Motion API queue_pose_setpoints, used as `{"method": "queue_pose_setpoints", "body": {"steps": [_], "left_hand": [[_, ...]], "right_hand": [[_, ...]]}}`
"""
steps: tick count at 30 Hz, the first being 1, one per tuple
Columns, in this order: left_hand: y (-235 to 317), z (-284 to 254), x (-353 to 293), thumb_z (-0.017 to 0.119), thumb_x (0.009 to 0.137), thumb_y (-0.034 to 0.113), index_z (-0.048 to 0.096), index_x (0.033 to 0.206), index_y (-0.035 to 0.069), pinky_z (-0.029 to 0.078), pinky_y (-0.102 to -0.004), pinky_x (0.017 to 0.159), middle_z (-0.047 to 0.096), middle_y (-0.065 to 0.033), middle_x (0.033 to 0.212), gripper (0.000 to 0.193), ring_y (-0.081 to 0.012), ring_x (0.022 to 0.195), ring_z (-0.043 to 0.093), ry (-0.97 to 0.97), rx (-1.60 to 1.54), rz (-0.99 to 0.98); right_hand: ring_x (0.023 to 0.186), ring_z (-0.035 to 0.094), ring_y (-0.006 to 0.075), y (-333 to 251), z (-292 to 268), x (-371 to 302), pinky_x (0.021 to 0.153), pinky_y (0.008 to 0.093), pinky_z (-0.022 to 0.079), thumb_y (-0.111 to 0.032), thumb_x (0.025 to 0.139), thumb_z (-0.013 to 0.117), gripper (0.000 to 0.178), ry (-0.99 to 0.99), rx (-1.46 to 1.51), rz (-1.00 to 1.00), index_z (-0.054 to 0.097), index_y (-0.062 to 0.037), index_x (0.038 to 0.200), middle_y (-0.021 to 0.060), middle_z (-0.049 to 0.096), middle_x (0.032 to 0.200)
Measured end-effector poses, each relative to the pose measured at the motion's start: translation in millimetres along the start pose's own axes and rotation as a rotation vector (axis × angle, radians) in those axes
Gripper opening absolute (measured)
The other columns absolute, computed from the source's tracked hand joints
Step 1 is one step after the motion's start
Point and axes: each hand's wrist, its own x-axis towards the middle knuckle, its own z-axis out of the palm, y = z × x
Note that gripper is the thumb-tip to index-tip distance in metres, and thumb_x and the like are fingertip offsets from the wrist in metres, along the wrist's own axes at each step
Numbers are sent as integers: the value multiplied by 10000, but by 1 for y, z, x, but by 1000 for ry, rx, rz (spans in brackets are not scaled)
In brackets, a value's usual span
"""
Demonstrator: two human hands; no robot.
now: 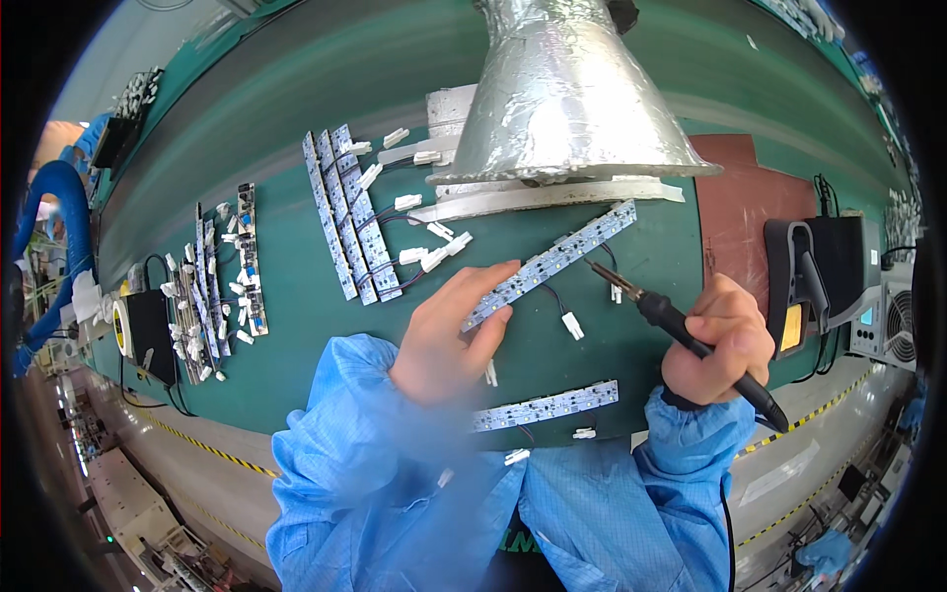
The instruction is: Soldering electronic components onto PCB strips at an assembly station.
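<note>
Foil-wrapped extraction hood (567, 94) hangs just beyond our fingers. Our left hand (449, 331) pins one LED strip (552, 261) to the green worktop (296, 296); our right hand (715, 340) is clenched on a soldering iron (681, 326) touching it. Another strip (547, 405) lies nearer us, three strips (350, 212) farther left.

Small blue screen (866, 316) on right-hand station (893, 321)
</note>
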Motion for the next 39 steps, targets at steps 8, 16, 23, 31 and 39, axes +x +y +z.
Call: {"method": "queue_pose_setpoints", "body": {"steps": [8,16,23,31,39], "left_hand": [[-1,0,0,636,847,-75,613,1249,-41,517,-298,682,658,-174,1053,405,-202,772,635,-6,19,14],[-1,1,-1,629,864,-82,612,1257,-32,518,-277,629,655,-159,1049,397,-172,750,631,-4,7,-14],[0,2,-2,625,872,-82,609,1260,-34,518,-268,628,650,-151,1050,392,-159,734,623,-14,6,-45],[0,1,-1,623,875,-79,610,1254,-40,514,-265,626,643,-138,1005,381,-150,729,621,-9,16,-35],[1,-2,-2,655,844,-62,616,1232,-50,502,-292,699,646,-147,968,389,-200,793,633,9,45,23]], "right_hand": [[422,360,149,4,1,1,409,310,255,-166,1007,398,381,3,6,7,503,-9,677,71,422,520],[427,368,154,2,2,3,414,318,258,-185,1015,397,430,-14,-33,39,486,8,641,83,434,529],[430,370,153,2,2,3,416,314,259,-184,1016,395,434,-5,-26,41,484,12,639,85,437,532],[435,367,157,2,2,3,420,314,260,-184,1019,404,434,-23,-23,59,472,9,637,85,429,537],[463,279,114,21,-17,7,471,309,230,-194,998,423,450,325,-22,158,399,-20,584,49,330,502]]}}
